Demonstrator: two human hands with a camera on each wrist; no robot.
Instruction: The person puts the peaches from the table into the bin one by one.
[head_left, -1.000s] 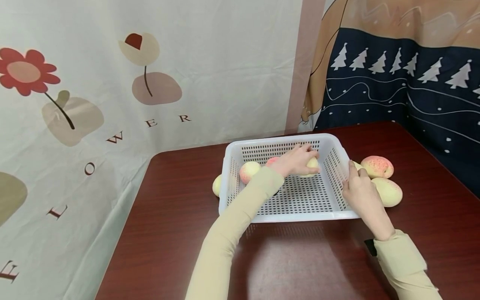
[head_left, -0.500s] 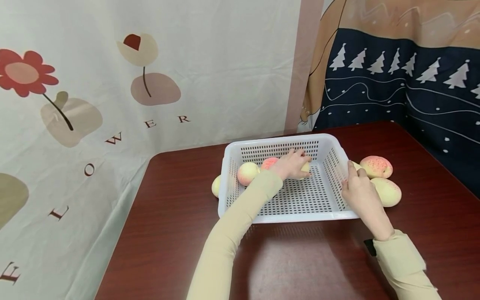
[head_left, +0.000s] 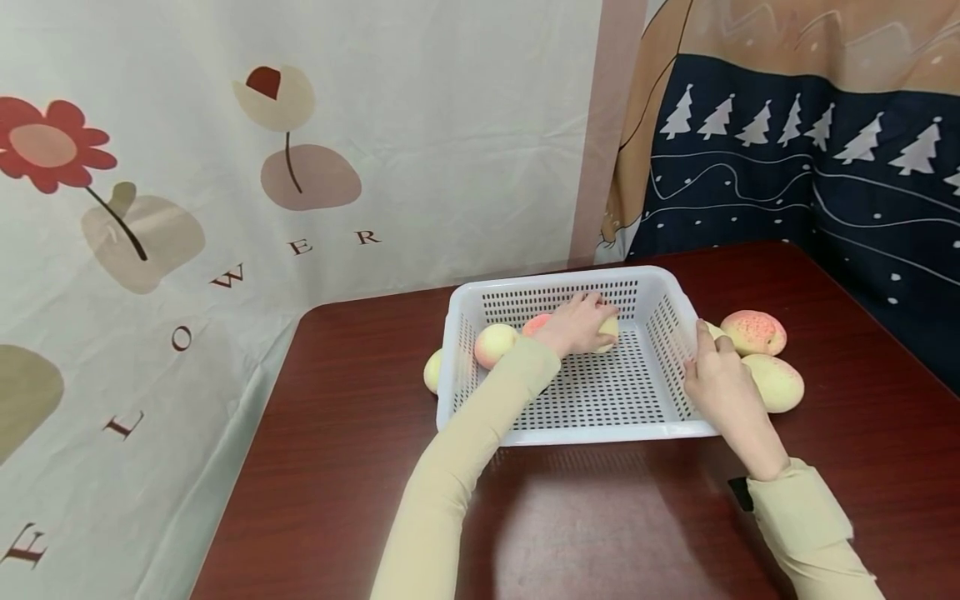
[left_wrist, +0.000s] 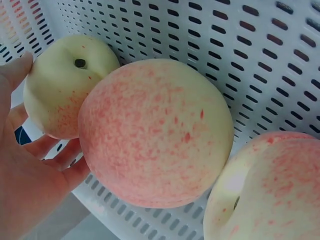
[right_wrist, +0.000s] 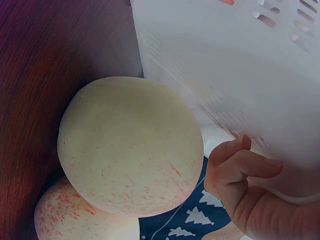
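A white perforated plastic basket (head_left: 600, 434) holds several peaches. Inside it, my left hand (head_left: 579, 323) grips a pale yellow peach (left_wrist: 70, 87); the left wrist view shows the thumb and fingers curved around it. Touching that fruit is a larger red-speckled peach (left_wrist: 157, 132), and another peach (left_wrist: 272, 195) sits beyond. The head view shows a yellow-pink peach (head_left: 495, 345) at the basket's left end. My right hand (head_left: 723, 387) holds the basket's right rim, fingers bent against the wall. Close by that hand is a pale peach (right_wrist: 130, 145) outside the basket.
Right of the basket lie a red-speckled peach (head_left: 753, 332) and a yellow peach (head_left: 776, 383), with one more partly hidden. Another peach (head_left: 432, 372) peeks out at the left. The dark red table (head_left: 337, 467) meets a printed cloth (head_left: 450, 167) behind.
My left hand has moved a little leftward inside the basket with the pale peach, then nearly stopped. The right hand and the basket have stayed in place.
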